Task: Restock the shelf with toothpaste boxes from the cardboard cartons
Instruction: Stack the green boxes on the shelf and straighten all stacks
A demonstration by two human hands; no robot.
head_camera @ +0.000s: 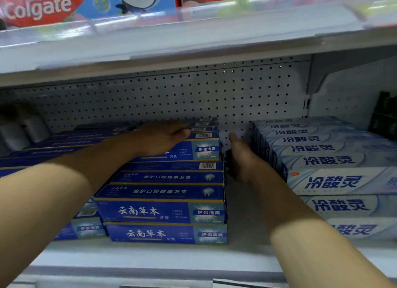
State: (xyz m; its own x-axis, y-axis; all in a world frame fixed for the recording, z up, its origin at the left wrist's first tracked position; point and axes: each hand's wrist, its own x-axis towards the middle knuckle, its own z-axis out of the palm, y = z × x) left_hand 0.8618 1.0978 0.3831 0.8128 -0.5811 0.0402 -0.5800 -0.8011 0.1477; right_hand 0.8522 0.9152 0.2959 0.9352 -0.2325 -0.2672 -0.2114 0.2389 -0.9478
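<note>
Up on the shelf (150,255), both bare arms reach forward into the bay under the upper shelf. The left hand (159,137) lies palm down, fingers straight and together, flat on the top of the dark blue toothpaste boxes (163,210); its grip is wide, holding nothing, only pressing on the uppermost box at the back of the pile. These blue boxes are stacked lengthwise in stepped layers on the left and middle of the shelf, barcode ends toward the right.

The right hand (240,158) sits in the narrow gap between the blue pile and the pale blue-white toothpaste boxes (330,180) stacked to the right. It stands on edge, thumb up, its fingers curled down against the right end of the blue pile. Something dark shows under the fingers, but whether that grip holds anything cannot be told.

Behind both hands stands a grey pegboard wall (171,94). Red boxes (38,6) stand on the upper shelf, blurred.
</note>
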